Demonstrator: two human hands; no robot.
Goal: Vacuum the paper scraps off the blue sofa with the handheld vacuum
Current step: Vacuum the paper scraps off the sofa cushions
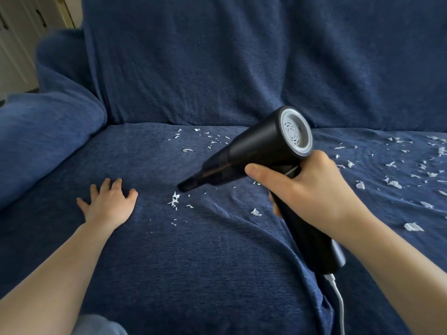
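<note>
A: Head view, item one?
B: Handheld vacuum (pixel 256 151), black, held above the seat of the blue sofa (pixel 193 257). Right hand (pixel 312 189) clamped round the handle, thumb laid forward along the body. Probably carried that way for steering the nozzle with the wrist.

A: Orientation?
B: Long axis of the body running from upper right, grey vented rear cap (pixel 295 130), down to lower left. Nozzle (pixel 187 184) aimed down-left at the cushion, just above the fabric; contact not clear. Handle dropping toward the viewer, white cable (pixel 339 303) trailing off its base.

A: Item two?
B: Left hand (pixel 108 201), fingers spread apart, holding nothing, pressed flat on the cushion to the left of the nozzle. Likely there to pin the loose cover taut against the suction.

A: Item three?
B: Paper scraps (pixel 174 199), white, small cluster just beside the nozzle tip. Thinner scatter (pixel 205 139) near the backrest seam. Larger pieces (pixel 396 182) well apart on the right cushion.

A: Progress?
B: Partway at best, judged from the many scraps left; right cushion seemingly untouched.
</note>
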